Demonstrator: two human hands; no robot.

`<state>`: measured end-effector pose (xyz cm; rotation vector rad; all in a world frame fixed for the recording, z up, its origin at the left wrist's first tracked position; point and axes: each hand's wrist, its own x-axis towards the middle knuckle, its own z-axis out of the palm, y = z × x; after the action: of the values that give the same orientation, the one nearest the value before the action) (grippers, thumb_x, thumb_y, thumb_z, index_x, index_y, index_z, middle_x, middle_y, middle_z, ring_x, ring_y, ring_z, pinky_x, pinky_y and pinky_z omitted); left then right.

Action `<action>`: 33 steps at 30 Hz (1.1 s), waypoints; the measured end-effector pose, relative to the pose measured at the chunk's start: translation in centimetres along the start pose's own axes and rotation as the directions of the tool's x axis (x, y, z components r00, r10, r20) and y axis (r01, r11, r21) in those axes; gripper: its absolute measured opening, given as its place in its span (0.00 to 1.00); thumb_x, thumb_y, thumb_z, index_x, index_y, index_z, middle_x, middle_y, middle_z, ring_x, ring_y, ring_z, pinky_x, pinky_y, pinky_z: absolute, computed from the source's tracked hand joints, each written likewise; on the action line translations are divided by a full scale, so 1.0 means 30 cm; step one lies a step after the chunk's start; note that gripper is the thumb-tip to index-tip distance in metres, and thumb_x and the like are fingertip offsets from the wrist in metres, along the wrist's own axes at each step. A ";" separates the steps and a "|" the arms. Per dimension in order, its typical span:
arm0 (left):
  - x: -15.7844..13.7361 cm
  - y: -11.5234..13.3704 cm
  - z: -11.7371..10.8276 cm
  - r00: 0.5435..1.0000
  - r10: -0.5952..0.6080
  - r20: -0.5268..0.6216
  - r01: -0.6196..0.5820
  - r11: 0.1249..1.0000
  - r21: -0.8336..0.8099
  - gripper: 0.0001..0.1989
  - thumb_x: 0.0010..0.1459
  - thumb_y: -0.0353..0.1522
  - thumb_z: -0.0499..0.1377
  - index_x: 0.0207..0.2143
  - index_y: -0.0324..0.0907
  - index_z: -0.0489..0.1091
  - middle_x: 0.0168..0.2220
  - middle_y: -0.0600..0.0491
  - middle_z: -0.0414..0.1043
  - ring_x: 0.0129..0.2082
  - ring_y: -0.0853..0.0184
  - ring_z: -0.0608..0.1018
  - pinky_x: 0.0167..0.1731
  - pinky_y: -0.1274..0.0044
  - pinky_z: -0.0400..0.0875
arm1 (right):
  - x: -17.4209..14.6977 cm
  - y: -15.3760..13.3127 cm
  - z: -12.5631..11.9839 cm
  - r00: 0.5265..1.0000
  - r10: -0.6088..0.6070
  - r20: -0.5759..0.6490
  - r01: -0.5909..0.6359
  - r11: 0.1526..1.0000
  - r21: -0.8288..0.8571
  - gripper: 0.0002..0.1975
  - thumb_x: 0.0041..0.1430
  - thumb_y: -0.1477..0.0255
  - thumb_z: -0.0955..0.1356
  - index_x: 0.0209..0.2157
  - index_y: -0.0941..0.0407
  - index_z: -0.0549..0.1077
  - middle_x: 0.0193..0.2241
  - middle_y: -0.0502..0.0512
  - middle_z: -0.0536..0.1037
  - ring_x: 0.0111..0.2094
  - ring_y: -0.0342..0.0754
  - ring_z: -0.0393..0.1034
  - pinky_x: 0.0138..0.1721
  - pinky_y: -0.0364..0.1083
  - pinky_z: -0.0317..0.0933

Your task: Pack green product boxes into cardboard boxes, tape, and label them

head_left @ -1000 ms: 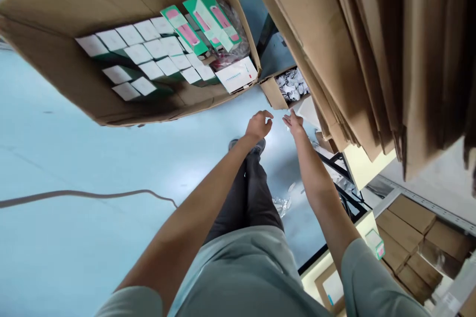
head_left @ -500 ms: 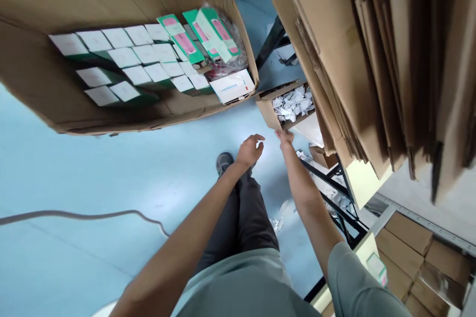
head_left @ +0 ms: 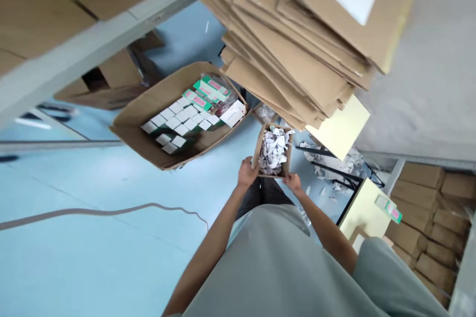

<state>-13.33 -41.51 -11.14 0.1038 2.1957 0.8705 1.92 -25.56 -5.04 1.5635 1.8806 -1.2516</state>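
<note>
The left hand (head_left: 248,172) is gripping the near left corner of a small open cardboard carton (head_left: 257,147), its fingers curling against the outer wall. The right hand (head_left: 293,182) is gripping the near right corner, its fingertips pressing at the edge; how far they are wrapping underneath is not discernible. Between the two hands, the carton is sitting in front of the wearer's dark trousers (head_left: 263,192), its mouth facing the camera. Crumpled white paper scraps (head_left: 274,151) are filling it, some protruding above the far rim. Just beyond, a second small carton (head_left: 256,108) is holding clear plastic film (head_left: 265,113). To the left, a large open carton (head_left: 130,137) is standing on the blue floor (head_left: 92,267), containing rows of white-ended boxes (head_left: 184,115), several green-and-pink boxes (head_left: 197,100) and a flat white box (head_left: 233,114). At upper right, a stack of flattened cardboard (head_left: 293,54) is overhanging a pale yellow tabletop (head_left: 340,126). Nearer the right arm, another green-and-pink box (head_left: 388,208) is lying on a second yellow tabletop (head_left: 366,208). A grey cable (head_left: 92,212) is trailing across the floor at left.
</note>
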 end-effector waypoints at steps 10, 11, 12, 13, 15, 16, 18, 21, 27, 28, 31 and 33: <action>-0.339 0.292 0.033 0.905 0.290 0.311 -0.357 0.915 0.187 0.13 0.64 0.32 0.66 0.50 0.46 0.71 0.52 0.44 0.81 0.51 0.53 0.87 0.59 0.61 0.80 | -0.559 0.316 -0.355 0.975 0.136 -0.177 -0.140 0.990 -0.008 0.17 0.74 0.71 0.66 0.28 0.51 0.76 0.32 0.58 0.89 0.43 0.58 0.88 0.47 0.46 0.70; -0.360 0.329 0.047 0.881 0.333 0.336 -0.406 0.897 0.176 0.13 0.65 0.31 0.65 0.51 0.46 0.71 0.53 0.44 0.81 0.49 0.55 0.87 0.58 0.61 0.80 | -0.608 0.338 -0.369 0.969 0.132 -0.209 -0.136 0.991 -0.003 0.17 0.75 0.70 0.65 0.29 0.50 0.77 0.33 0.59 0.89 0.43 0.58 0.88 0.45 0.46 0.70; -0.376 0.369 0.062 0.855 0.376 0.357 -0.453 0.876 0.162 0.13 0.66 0.31 0.65 0.52 0.46 0.71 0.55 0.43 0.80 0.47 0.55 0.87 0.56 0.62 0.81 | -0.651 0.357 -0.380 0.962 0.124 -0.244 -0.128 0.992 -0.002 0.17 0.76 0.69 0.64 0.30 0.49 0.77 0.33 0.59 0.89 0.42 0.59 0.88 0.44 0.47 0.70; -0.388 0.414 0.078 0.827 0.420 0.374 -0.500 0.854 0.145 0.14 0.66 0.31 0.64 0.53 0.46 0.71 0.56 0.42 0.80 0.46 0.56 0.88 0.54 0.63 0.82 | -0.687 0.374 -0.389 0.954 0.113 -0.278 -0.117 0.993 0.001 0.18 0.76 0.68 0.64 0.31 0.49 0.77 0.34 0.59 0.89 0.41 0.60 0.88 0.42 0.47 0.69; -0.396 0.514 0.113 0.757 0.511 0.407 -0.593 0.799 0.099 0.14 0.66 0.32 0.64 0.53 0.46 0.71 0.55 0.43 0.79 0.45 0.56 0.88 0.50 0.65 0.83 | -0.734 0.396 -0.406 0.934 0.099 -0.345 -0.095 0.995 0.029 0.18 0.77 0.66 0.62 0.32 0.48 0.78 0.33 0.60 0.89 0.39 0.61 0.88 0.40 0.49 0.69; -0.392 0.568 0.131 0.720 0.551 0.422 -0.634 0.769 0.077 0.14 0.66 0.31 0.64 0.53 0.46 0.72 0.54 0.43 0.80 0.45 0.56 0.88 0.49 0.65 0.83 | -0.745 0.401 -0.418 0.921 0.101 -0.377 -0.085 0.995 0.059 0.19 0.78 0.65 0.61 0.33 0.48 0.78 0.33 0.61 0.89 0.38 0.62 0.88 0.39 0.49 0.68; -0.373 0.676 0.168 0.653 0.614 0.443 -0.698 0.715 0.038 0.14 0.65 0.31 0.64 0.53 0.46 0.72 0.53 0.44 0.80 0.44 0.58 0.87 0.49 0.66 0.83 | -0.743 0.402 -0.454 0.895 0.114 -0.431 -0.072 0.991 0.113 0.19 0.78 0.65 0.61 0.35 0.49 0.79 0.33 0.62 0.89 0.39 0.62 0.88 0.38 0.49 0.68; -0.325 0.824 0.224 0.597 0.665 0.450 -0.752 0.658 0.024 0.14 0.66 0.31 0.64 0.53 0.45 0.72 0.53 0.44 0.80 0.41 0.60 0.86 0.50 0.65 0.82 | -0.688 0.388 -0.551 0.863 0.112 -0.493 -0.064 0.991 0.114 0.20 0.79 0.64 0.62 0.36 0.50 0.81 0.34 0.62 0.89 0.40 0.62 0.88 0.39 0.49 0.66; -0.233 1.036 0.357 0.663 0.629 0.406 -0.734 0.654 0.183 0.10 0.66 0.31 0.65 0.49 0.42 0.72 0.53 0.41 0.80 0.47 0.57 0.85 0.55 0.66 0.79 | -0.446 0.347 -0.908 0.867 0.017 -0.499 -0.087 0.989 -0.118 0.21 0.83 0.67 0.61 0.46 0.55 0.85 0.41 0.64 0.90 0.45 0.58 0.87 0.40 0.46 0.61; -0.223 1.063 0.383 0.700 0.583 0.413 -0.697 0.684 0.216 0.09 0.66 0.31 0.65 0.48 0.42 0.72 0.54 0.40 0.80 0.51 0.55 0.85 0.56 0.66 0.78 | -0.394 0.336 -0.985 0.875 -0.004 -0.483 -0.088 0.982 -0.168 0.21 0.83 0.68 0.61 0.47 0.55 0.86 0.42 0.64 0.90 0.46 0.58 0.86 0.40 0.45 0.61; -0.199 1.126 0.470 0.792 0.416 0.447 -0.563 0.781 0.270 0.06 0.66 0.33 0.67 0.42 0.42 0.74 0.51 0.38 0.83 0.57 0.50 0.84 0.58 0.65 0.76 | -0.224 0.290 -1.216 0.893 -0.063 -0.446 -0.070 0.959 -0.275 0.18 0.82 0.70 0.63 0.50 0.58 0.87 0.47 0.68 0.90 0.50 0.58 0.85 0.45 0.45 0.63; -0.184 1.158 0.533 0.818 0.332 0.470 -0.490 0.831 0.265 0.08 0.66 0.37 0.67 0.36 0.43 0.74 0.44 0.40 0.85 0.53 0.48 0.86 0.54 0.66 0.77 | -0.104 0.246 -1.354 0.897 -0.100 -0.430 -0.052 0.943 -0.328 0.18 0.81 0.72 0.64 0.52 0.60 0.87 0.51 0.72 0.89 0.53 0.59 0.84 0.49 0.45 0.64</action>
<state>-5.11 -7.91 6.04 0.9141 1.9311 0.5677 19.26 5.73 15.81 1.7354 2.2458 -0.5595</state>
